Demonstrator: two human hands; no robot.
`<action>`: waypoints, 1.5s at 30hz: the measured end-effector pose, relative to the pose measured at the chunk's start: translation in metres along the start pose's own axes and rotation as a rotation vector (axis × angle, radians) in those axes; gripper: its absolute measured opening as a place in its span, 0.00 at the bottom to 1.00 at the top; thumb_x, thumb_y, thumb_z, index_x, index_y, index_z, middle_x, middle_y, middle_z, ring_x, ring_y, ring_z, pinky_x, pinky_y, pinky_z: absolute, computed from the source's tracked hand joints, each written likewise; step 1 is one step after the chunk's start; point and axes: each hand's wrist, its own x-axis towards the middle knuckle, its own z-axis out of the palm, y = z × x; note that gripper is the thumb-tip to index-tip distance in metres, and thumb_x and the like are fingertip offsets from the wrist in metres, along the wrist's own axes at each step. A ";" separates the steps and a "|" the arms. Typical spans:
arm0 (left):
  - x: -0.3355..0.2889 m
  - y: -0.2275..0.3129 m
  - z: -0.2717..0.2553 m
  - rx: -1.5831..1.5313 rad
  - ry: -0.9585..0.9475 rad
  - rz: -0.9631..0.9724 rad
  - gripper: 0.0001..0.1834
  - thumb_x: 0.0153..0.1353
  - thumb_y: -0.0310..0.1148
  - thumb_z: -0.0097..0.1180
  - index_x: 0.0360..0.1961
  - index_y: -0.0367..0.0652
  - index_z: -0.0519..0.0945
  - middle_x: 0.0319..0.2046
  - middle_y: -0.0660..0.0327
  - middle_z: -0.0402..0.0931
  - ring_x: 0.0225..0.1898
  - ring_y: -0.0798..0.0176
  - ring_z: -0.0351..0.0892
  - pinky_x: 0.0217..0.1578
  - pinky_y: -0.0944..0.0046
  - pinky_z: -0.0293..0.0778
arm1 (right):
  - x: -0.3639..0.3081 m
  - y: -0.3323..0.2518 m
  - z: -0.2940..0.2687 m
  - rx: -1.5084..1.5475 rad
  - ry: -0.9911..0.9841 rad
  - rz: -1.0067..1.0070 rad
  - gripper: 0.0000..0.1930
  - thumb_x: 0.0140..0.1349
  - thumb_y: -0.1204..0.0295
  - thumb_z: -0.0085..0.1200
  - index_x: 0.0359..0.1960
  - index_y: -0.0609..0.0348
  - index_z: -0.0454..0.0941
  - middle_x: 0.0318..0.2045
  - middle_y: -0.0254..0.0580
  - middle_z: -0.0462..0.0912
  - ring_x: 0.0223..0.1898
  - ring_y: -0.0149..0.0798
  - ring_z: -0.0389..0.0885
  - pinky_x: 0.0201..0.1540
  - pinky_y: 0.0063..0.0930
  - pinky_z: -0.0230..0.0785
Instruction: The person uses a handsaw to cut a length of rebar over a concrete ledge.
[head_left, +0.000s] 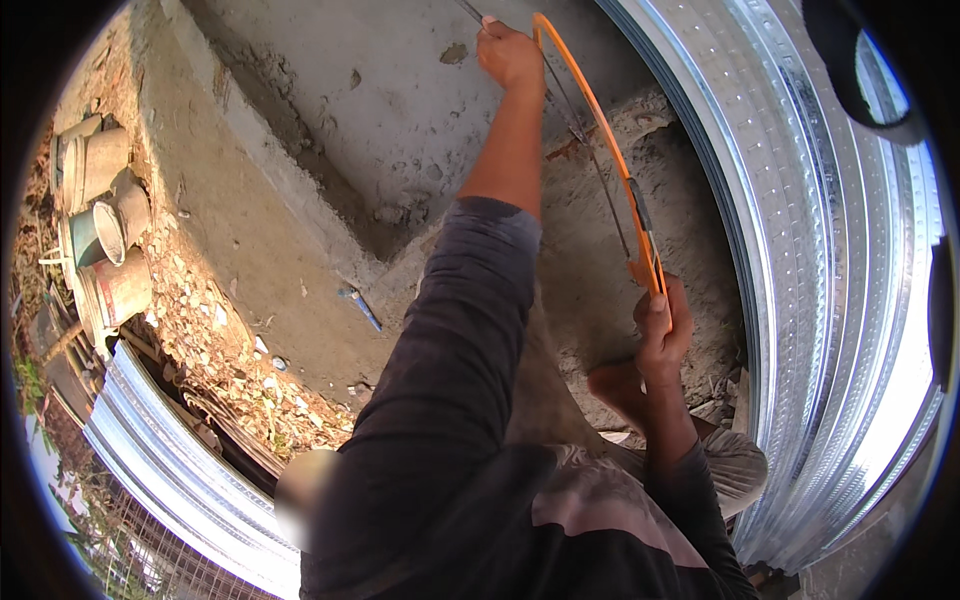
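head view, which i watch from far away, shows nearest to me the dark shirt (430, 500) of the person, and beyond it the right hand (665, 325), close by a bare foot (617, 392). the fingers of this hand are curled narrow around the handle of an orange bow saw (612, 140), so the saw lies forward from these fingers and leans to the left, with its long axis going from the handle up to the far tip. its thin blade (610, 205) runs on the left side of the curved frame. the right hand is the nearer one to the handle, while the left hand (510, 52) is stretched far forward, just beside the far tip of the saw, on its left. the left fingers are closed on a thin metal rod (466, 7), which sticks out beyond them, up and to the left. whether the blade touches the rod, i cannot tell, because both are thin dark lines there. further out, a blue-handled tool (360, 308) lies on the concrete, the metal sheets (800, 250) curve along the right, and dirty buckets (125, 285) lie at far left.
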 end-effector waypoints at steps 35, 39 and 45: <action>-0.008 -0.017 0.013 0.103 0.083 0.102 0.30 0.80 0.45 0.37 0.29 0.28 0.75 0.25 0.40 0.77 0.29 0.36 0.76 0.35 0.37 0.69 | -0.073 0.016 -0.029 -0.078 0.017 -0.097 0.24 0.78 0.53 0.45 0.53 0.66 0.77 0.26 0.31 0.72 0.28 0.24 0.70 0.32 0.24 0.63; 0.055 -0.045 0.001 0.494 0.271 0.417 0.22 0.74 0.42 0.43 0.36 0.34 0.81 0.30 0.40 0.82 0.32 0.37 0.82 0.36 0.44 0.78 | 0.048 -0.017 0.035 -0.048 0.004 -0.063 0.22 0.77 0.57 0.48 0.56 0.66 0.77 0.26 0.32 0.73 0.28 0.26 0.70 0.33 0.25 0.64; -0.007 -0.024 0.015 0.119 0.009 0.132 0.30 0.80 0.45 0.36 0.29 0.28 0.75 0.27 0.40 0.79 0.31 0.34 0.78 0.37 0.38 0.70 | -0.036 0.020 -0.008 -0.149 0.026 -0.139 0.21 0.78 0.59 0.45 0.57 0.67 0.76 0.32 0.38 0.81 0.33 0.28 0.78 0.39 0.22 0.70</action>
